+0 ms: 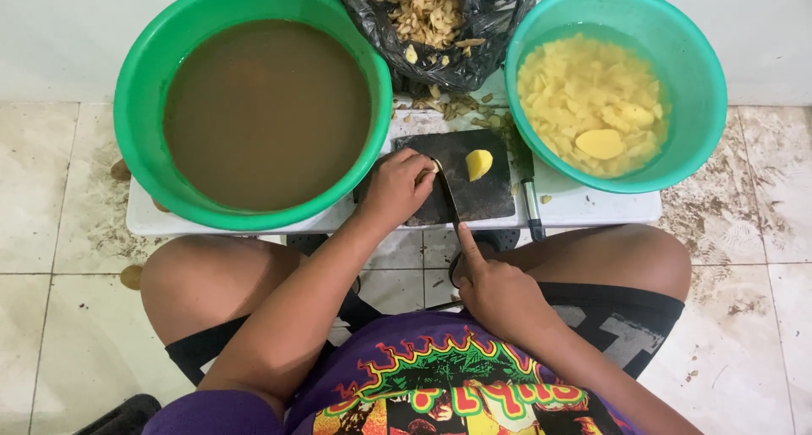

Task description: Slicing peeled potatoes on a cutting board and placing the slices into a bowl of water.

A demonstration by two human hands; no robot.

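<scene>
Cutting peeled potato on a dark board between two green basins.

At 10 o'clock of the black cutting board (474, 194) stands a large green basin (135, 105) of murky brown water; at 2 o'clock a smaller teal basin (702, 71) holds cut yellow potato in water; at 12 o'clock a black bag of peelings (436, 20) spills scraps onto the white table (584, 205). A second knife (530, 202) lies at the board's 3 o'clock edge. The left hand (397, 185) is curled down on a potato piece (427, 173) at the board's 9 o'clock side. The right hand (495, 291), at 6 o'clock, is closed round a knife (448, 198), forefinger laid along it, blade touching that piece. A potato half (479, 163) lies free just at 3 o'clock of the blade.
</scene>
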